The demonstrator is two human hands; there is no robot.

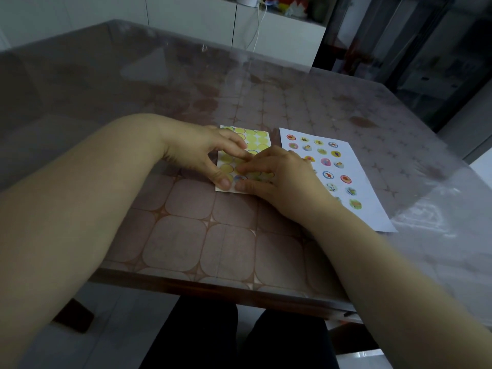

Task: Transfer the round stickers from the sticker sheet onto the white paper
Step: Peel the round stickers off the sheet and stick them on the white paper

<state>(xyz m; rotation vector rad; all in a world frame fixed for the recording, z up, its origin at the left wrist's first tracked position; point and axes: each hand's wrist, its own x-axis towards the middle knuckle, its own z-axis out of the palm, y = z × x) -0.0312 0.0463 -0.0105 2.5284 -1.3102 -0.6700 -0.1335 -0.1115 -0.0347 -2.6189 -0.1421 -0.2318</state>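
The sticker sheet [257, 138] lies flat on the table, mostly yellow empty circles, with a coloured round sticker [240, 179] left near its front edge. My left hand [202, 153] presses on the sheet's left side with thumb and fingertips. My right hand [277, 177] rests on the sheet's lower right, its thumb and forefinger at the coloured sticker; whether they pinch it I cannot tell. The white paper [372, 206] lies to the right, covered with several round stickers.
The table [186, 235] has a clear plastic cover over a tile-pattern cloth. Its front edge runs just above my lap. White cabinets and a hanging cable [257, 30] stand behind the table; dark furniture is at the right.
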